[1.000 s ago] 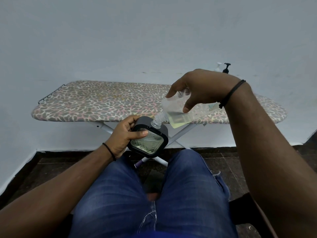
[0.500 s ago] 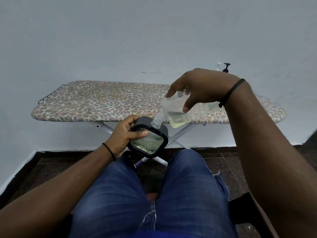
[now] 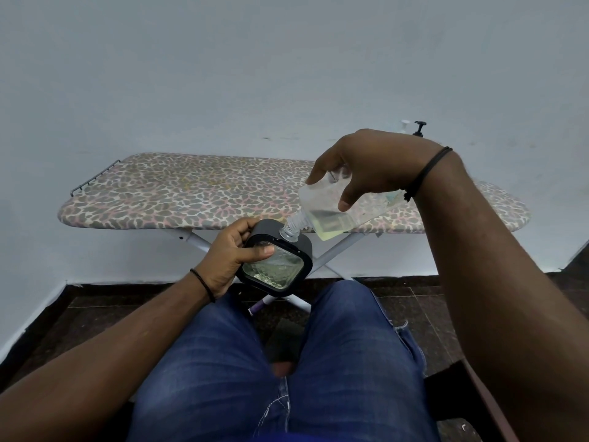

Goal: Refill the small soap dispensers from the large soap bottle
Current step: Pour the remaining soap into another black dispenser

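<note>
While we are sitting before the ironing board (image 3: 197, 199), our right hand (image 3: 373, 164) is tilting the large soap bottle (image 3: 344, 212) neck-down, its grip clamped around the clear body. Pale yellow-green soap is pooling at the bottle's lower side near the neck. Our left hand (image 3: 229, 260) is gripping the small soap dispenser (image 3: 277, 260), a dark square-framed container with a clear window showing some greenish liquid inside. The bottle's mouth is touching the dispenser's top. Two pump heads (image 3: 420, 127) are showing behind our right wrist.
</note>
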